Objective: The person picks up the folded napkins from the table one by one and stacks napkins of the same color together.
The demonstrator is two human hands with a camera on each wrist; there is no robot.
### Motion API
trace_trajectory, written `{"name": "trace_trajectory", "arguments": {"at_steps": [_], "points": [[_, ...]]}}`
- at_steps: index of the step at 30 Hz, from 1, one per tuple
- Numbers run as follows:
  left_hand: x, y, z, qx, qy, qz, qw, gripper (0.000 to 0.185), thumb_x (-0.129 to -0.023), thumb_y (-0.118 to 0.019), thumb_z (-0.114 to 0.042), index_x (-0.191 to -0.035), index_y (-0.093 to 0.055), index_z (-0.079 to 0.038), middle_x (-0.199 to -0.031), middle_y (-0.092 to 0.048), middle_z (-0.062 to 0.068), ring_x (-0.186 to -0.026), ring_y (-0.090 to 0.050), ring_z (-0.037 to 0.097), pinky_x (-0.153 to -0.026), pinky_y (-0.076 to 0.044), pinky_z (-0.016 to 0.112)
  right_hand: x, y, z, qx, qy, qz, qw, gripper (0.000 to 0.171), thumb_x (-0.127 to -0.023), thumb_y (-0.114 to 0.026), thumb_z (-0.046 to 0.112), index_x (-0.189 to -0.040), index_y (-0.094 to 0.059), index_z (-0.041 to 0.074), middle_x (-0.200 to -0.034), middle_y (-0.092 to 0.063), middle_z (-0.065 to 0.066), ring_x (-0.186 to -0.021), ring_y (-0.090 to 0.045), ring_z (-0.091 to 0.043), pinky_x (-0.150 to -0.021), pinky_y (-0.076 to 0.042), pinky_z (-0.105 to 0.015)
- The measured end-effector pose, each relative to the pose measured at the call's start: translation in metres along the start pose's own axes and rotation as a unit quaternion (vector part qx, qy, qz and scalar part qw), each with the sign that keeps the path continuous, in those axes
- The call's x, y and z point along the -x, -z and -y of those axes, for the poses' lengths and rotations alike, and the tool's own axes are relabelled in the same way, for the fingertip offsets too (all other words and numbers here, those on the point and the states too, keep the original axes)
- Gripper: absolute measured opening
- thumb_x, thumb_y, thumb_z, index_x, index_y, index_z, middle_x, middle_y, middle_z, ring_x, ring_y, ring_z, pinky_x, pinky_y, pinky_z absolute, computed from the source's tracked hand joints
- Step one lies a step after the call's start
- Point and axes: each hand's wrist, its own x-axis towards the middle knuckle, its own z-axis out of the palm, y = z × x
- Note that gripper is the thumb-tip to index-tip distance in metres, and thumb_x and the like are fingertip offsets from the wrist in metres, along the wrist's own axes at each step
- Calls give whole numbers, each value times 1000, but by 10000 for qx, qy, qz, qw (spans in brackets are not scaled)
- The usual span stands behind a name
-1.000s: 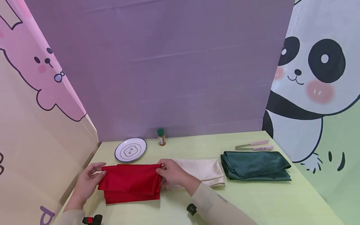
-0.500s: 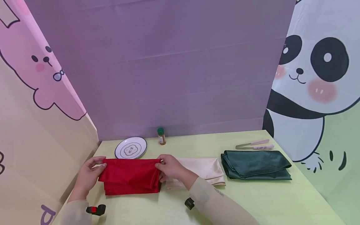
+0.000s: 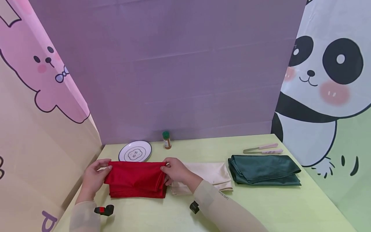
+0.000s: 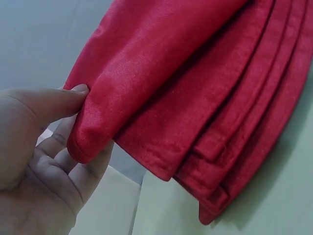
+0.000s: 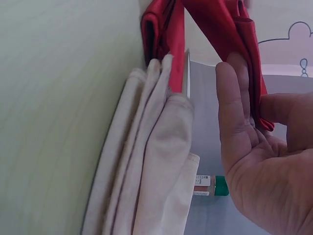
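Note:
A folded red cloth (image 3: 136, 180) in several layers is held up by its two upper corners, its lower edge near the table. My left hand (image 3: 94, 177) pinches the upper left corner between thumb and fingers; the left wrist view shows that thumb pressed on the red fabric (image 4: 146, 83). At the upper right corner my right hand (image 3: 178, 172) pinches the cloth, thumb on one side and fingers on the other. Right beside that hand lies a folded cream cloth (image 3: 213, 174), partly behind the forearm. Its stacked folds show in the right wrist view.
Behind the red cloth lies a white plate (image 3: 135, 151) with a dark rim, its front edge covered. A green-capped bottle (image 3: 166, 140) stands at the back. To the right are a folded dark green cloth (image 3: 263, 170) and pink-handled tongs (image 3: 263, 149). Printed walls border the table.
Both hands have carried the red cloth a little away from the body, and its upper edge now overlaps the plate's front. Both corners stay pinched. The other things have not moved.

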Motion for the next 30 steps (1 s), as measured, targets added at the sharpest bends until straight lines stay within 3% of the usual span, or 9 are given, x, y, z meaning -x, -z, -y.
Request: {"name": "trace_trajectory", "arguments": {"at_steps": [10, 22, 30], "points": [[1, -4, 5, 75, 226, -20, 9997, 36, -103, -69, -16, -137, -63, -6, -121, -66, 15, -89, -72, 1, -75, -61, 25, -1, -1, -4, 191, -106, -83, 9997, 9, -105, -65, 13, -112, -63, 8, -92, -67, -12, -68, -73, -31, -61, -64, -44], [-1, -8, 14, 176, 204, -129, 9996, 35, -102, -71, -18, -135, -65, -7, -118, -70, 8, -87, -72, 2, -74, -61, 25, -4, 0, -8, 93, -86, -119, 9998, 9, -105, -65, 14, -111, -61, 7, -91, -67, -13, -68, -72, -32, -60, -63, -43], [-4, -12, 17, 185, 361, -225, 9989, 38, -102, -72, -18, -136, -66, -5, -120, -71, 13, -84, -72, 4, -73, -60, 24, -6, 2, -11, 134, -32, -305, 9994, 17, -102, -69, 11, -114, -61, 5, -91, -67, -13, -66, -73, -30, -58, -63, -40]]}}
